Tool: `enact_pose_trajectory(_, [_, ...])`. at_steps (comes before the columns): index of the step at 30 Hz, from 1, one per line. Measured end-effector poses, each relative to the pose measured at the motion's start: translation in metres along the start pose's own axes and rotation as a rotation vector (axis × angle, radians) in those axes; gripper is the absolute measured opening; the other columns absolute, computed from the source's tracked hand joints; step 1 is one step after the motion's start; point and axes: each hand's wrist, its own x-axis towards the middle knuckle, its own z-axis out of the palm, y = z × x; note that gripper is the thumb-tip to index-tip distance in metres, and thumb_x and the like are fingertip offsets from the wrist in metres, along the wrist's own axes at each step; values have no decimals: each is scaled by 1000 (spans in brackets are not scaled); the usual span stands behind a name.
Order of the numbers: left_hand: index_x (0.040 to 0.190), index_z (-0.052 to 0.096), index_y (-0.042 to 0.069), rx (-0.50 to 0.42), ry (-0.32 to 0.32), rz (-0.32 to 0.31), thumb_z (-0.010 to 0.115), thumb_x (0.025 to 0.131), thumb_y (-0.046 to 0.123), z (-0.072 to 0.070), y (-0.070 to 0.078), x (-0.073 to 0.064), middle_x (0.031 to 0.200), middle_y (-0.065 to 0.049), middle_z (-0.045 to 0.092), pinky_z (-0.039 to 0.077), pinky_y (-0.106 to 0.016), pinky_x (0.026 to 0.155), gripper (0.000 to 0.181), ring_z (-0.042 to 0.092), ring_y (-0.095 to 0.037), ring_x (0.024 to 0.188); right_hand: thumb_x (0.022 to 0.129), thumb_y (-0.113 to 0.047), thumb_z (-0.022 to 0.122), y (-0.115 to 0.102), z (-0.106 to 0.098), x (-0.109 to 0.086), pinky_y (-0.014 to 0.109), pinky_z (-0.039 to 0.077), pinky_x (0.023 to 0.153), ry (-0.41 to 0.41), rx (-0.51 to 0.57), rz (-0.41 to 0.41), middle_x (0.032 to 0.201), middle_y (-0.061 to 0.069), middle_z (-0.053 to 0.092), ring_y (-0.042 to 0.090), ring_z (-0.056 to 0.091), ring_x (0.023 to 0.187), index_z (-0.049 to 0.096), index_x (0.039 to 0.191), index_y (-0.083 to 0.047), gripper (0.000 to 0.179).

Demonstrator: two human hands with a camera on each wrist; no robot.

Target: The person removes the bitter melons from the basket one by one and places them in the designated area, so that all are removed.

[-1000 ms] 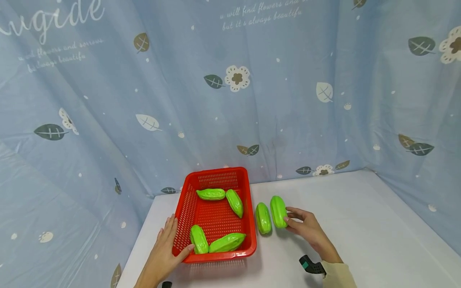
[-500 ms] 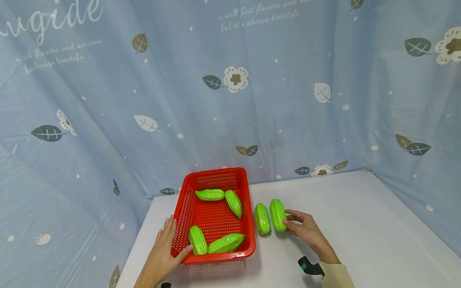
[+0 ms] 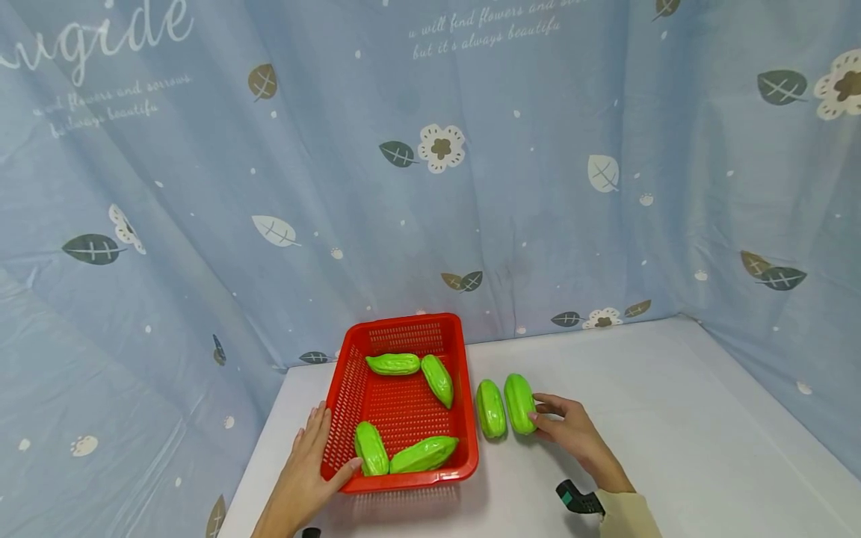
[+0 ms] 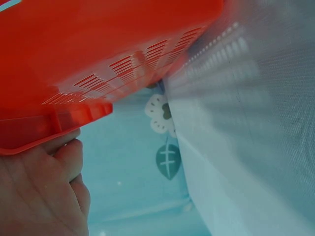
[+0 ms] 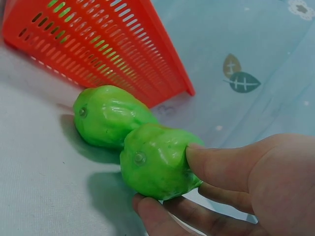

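Observation:
In the head view my right hand (image 3: 572, 430) pinches a bright green, ridged bitter melon (image 3: 520, 404) by its right side. Seen from the right wrist, the thumb (image 5: 221, 164) lies on the upper side of this melon and the fingertips reach under it. Whether it touches the table is hard to tell. A second bitter melon (image 3: 491, 409) lies just left of it, beside a red plastic basket (image 3: 471, 418). My left hand (image 3: 306, 467) rests against the basket's near left side, fingers extended along the wall and thumb over the front rim.
Inside the basket lie several more bitter melons, one pair at the back and another pair (image 3: 424, 453) at the front. The white table (image 3: 706, 433) extends to the right. A blue printed curtain (image 3: 551, 187) hangs behind and along both sides.
My right hand and the bitter melon it pinches have come slightly nearer, beside the second one. The left hand stays on the basket.

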Motion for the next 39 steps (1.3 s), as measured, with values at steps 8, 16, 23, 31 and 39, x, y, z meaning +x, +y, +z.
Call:
enact_pose_trajectory(8, [164,22,1,-9,-8,-7,68,89,61,0,1,1,174,-16,16,23,-72,122,106,18,-44,160,98,-9,69,4,1,3,35,64,86,5,-36,3,140,34,56,36,69,118,52,146,7,54])
enact_pose_trajectory(16, [164,21,1,-23,-14,-14,68,89,61,-1,1,1,175,-16,16,22,-71,122,107,17,-44,160,97,-10,70,4,3,3,36,64,85,22,-74,4,135,32,60,34,70,114,54,145,7,53])
enact_pose_trajectory(23, [164,22,1,-17,-15,-16,67,89,61,-1,1,1,174,-17,16,22,-71,122,107,17,-44,160,96,-12,71,4,6,3,35,64,84,52,-148,-8,130,28,65,33,70,114,57,142,6,51])
enact_pose_trajectory(31, [163,23,0,-10,-2,-4,68,89,61,-1,1,0,173,-19,19,23,-71,122,106,20,-44,159,95,-14,72,1,7,1,33,63,80,76,-219,-18,126,24,68,30,69,110,60,139,5,50])
enact_pose_trajectory(39, [164,22,1,-21,-9,-12,67,89,61,0,0,1,174,-17,17,23,-71,122,106,18,-43,160,94,-17,74,1,8,2,30,58,75,89,-292,-40,121,20,72,27,70,106,62,138,3,50])
